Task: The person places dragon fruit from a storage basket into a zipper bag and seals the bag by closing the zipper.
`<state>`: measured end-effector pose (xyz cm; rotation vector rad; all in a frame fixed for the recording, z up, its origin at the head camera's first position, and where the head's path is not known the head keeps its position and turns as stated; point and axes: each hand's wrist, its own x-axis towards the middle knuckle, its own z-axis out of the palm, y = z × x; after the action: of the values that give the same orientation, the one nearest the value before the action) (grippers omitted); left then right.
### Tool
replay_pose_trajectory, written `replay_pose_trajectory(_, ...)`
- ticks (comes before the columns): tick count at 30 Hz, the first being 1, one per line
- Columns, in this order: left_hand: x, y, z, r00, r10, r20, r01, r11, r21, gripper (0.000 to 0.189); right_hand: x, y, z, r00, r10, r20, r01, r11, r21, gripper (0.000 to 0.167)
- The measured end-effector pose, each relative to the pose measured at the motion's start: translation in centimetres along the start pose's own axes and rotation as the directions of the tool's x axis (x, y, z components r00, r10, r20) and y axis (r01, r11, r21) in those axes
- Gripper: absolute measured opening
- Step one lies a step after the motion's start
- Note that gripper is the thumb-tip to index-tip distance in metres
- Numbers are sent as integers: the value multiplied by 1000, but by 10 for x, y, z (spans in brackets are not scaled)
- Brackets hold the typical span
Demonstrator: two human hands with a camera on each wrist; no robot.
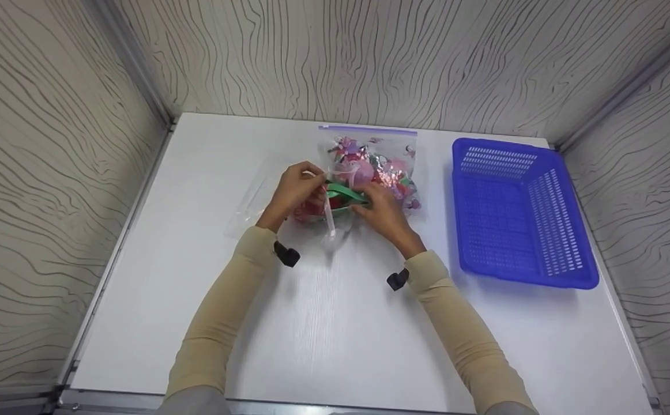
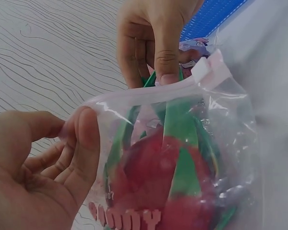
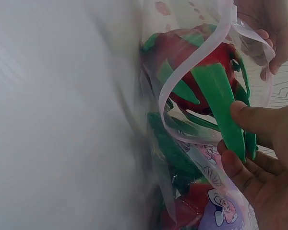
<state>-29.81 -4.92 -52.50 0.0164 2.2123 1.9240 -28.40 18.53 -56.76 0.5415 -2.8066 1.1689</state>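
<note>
In the head view my left hand (image 1: 296, 187) and right hand (image 1: 386, 212) meet over a clear zip bag near the table's middle. My left hand pinches the rim of this zip bag (image 2: 240, 115), which has a pink zip strip and white slider. A red dragon fruit (image 2: 146, 172) with green leaves sits mostly inside, seen through the plastic. Its long green leaves (image 3: 218, 100) stick out past the opening, and my right hand (image 3: 273, 158) pinches their ends between thumb and fingers.
A second zip bag (image 1: 341, 134) with a purple strip lies just behind, filled with colourful pieces. Clear flat plastic (image 1: 254, 199) spreads left of my left hand. A blue basket (image 1: 586, 253) stands on the white table's (image 1: 156, 300) right side. Patterned walls enclose the back and sides.
</note>
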Motion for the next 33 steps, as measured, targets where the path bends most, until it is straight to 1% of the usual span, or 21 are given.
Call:
replay_pose_trajectory(4,0,-1,1,1000,14,6,-14,1000,21,19,-1,-1,4,1000,0,2,0,1000,-19,41)
replay_pose_trajectory(9,0,-3,-1,999,19,38,-20,999,45,19,-3,1,5,1000,-1,5,2,998,-57,42)
replay_pose_trajectory(12,0,-2,-3,998,22,51,-26,997,75,22,-4,1,4,1000,0,-1,0,998,-58,42)
replay_pose_trajectory(15,1,0,-5,998,38,51,-44,991,126,29,-6,2,4,1000,-7,-14,6,999,-54,43)
replay_pose_trajectory(18,2,4,-7,998,59,25,-63,977,203,32,-8,4,4,1000,-18,-20,17,998,-57,44)
replay_pose_trajectory(21,2,7,-9,996,92,-16,-84,957,276,28,-10,6,4,1000,-19,-17,18,998,-61,44)
replay_pose_trajectory(23,3,10,-10,992,117,-39,-100,946,309,25,-11,8,4,1000,-9,-15,8,998,-59,44)
replay_pose_trajectory(26,5,15,-10,987,155,-53,-128,932,340,22,-12,10,4,1000,6,-14,-7,998,-61,43)
replay_pose_trajectory(29,8,19,-9,983,173,-54,-144,924,353,21,-13,12,3,1000,9,-17,-10,997,-71,42)
replay_pose_trajectory(33,13,23,-7,978,203,-37,-176,915,363,21,-14,14,3,1000,-11,-29,8,995,-101,38)
